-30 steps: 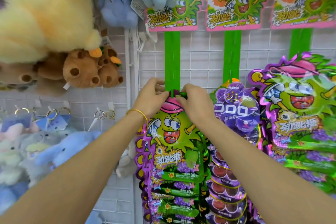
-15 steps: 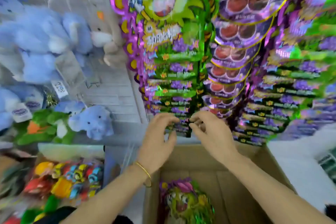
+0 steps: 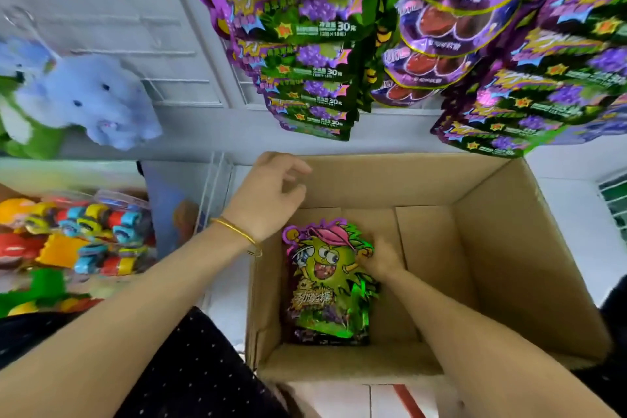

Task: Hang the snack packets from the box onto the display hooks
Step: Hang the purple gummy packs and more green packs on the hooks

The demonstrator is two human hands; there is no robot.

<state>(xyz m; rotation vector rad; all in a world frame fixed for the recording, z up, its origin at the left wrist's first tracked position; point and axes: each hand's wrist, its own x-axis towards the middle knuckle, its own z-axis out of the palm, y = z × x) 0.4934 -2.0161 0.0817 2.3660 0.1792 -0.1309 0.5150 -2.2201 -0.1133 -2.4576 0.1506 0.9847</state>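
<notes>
Seemingly R hand [image 3: 381, 261] touches packet [image 3: 324, 285].

Inside the box [image 3: 509, 248], the right grip [image 3: 381, 260] is blurred at the right edge of the top snack packet [image 3: 325, 275]. It may be pinching that edge, but its fingers cannot be made out. The packets beneath the top one are mostly hidden. Above the box, the hanging packets [image 3: 305, 44] are cut off by the picture's top edge. Left of the box, the blue plush toy [image 3: 88, 95] is blurred.

The box [image 3: 509, 248] was matt brown cardboard. The snack packet [image 3: 325, 282] inside it was glossy, reflective foil, like the hanging packets [image 3: 305, 44]. The blue toy [image 3: 88, 98] was soft plush.
</notes>
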